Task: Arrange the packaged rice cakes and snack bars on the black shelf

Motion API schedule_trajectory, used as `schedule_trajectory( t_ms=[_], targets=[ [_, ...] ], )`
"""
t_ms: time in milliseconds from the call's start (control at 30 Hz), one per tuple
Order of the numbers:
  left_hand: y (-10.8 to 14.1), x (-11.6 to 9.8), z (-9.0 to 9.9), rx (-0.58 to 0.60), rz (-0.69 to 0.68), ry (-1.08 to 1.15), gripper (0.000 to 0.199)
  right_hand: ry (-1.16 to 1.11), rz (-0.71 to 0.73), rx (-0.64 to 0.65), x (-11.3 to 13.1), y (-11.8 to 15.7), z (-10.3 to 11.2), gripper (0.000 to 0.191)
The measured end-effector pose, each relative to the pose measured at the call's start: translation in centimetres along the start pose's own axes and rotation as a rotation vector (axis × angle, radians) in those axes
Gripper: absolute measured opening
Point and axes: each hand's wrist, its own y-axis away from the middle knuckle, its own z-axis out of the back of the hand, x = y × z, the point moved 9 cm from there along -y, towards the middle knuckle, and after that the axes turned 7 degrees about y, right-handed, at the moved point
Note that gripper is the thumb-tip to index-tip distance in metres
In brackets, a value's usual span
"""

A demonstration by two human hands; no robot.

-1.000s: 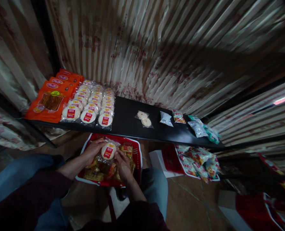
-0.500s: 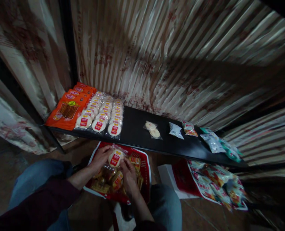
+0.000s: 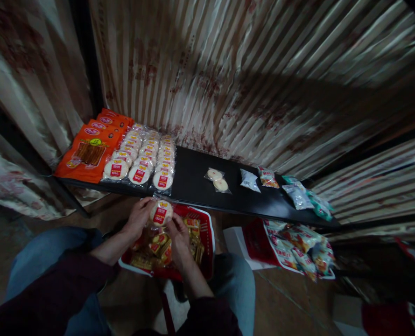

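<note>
A clear-wrapped rice cracker packet with a red label is held between both hands, just off the shelf's front edge. My left hand grips its left side, fingers closed on the wrapper. On the right side, my right hand pinches it near the lower corner. Below them stands a red basket with a white rim, holding several gold-wrapped snacks. Three overlapping rows of similar rice cracker packets lie on the black shelf right behind the hands.
Orange snack bags lie at the shelf's left end. A loose cracker packet and several small bags lie farther right. Another red basket with snack bags stands under the shelf. A pleated curtain hangs behind.
Both hands have brought the rice cracker packet up from over the basket, closer to the shelf's front edge. The view has shifted slightly, and the packet stays in both hands.
</note>
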Motion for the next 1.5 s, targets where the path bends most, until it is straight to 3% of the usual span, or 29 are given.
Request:
schedule_trajectory(
  t_ms=[167,300,467,633,867,1000,1133,1300,1500],
  targets=[
    [0.1,0.6,0.2,-0.026,-0.043,-0.087,0.034,0.237,0.148,-0.172,1.9,0.3,1.8,0.032],
    [0.7,2.1,-0.6,0.068,0.035,-0.061,0.031,0.541,0.284,-0.222,3.6,1.1,2.2,0.03],
    [2.1,4.0,-1.9,0.167,0.265,0.182,0.031,0.766,0.507,-0.166,5.5,2.9,0.7,0.03],
    [2.4,4.7,-1.7,0.07,0.448,0.424,0.023,0.831,0.651,-0.02,6.5,4.6,-1.4,0.032],
    [2.0,3.2,-1.6,0.05,0.427,0.521,0.016,0.873,0.645,-0.026,7.7,4.9,-1.8,0.028],
    [1.9,3.5,-1.7,0.063,0.469,0.462,0.023,0.945,0.681,0.039,7.5,4.5,-3.1,0.048],
    [1.2,1.7,-0.5,0.002,0.266,0.407,0.022,0.914,0.661,0.039,7.6,3.5,-3.6,0.045],
    [0.7,-1.5,-0.2,0.058,-0.001,0.253,0.027,0.718,0.528,0.07,7.8,1.2,-4.2,0.034],
    [-0.9,-3.0,2.8,-0.166,-0.101,0.114,0.037,0.579,0.364,-0.019,6.6,-2.3,-5.2,0.044]
  ],
)
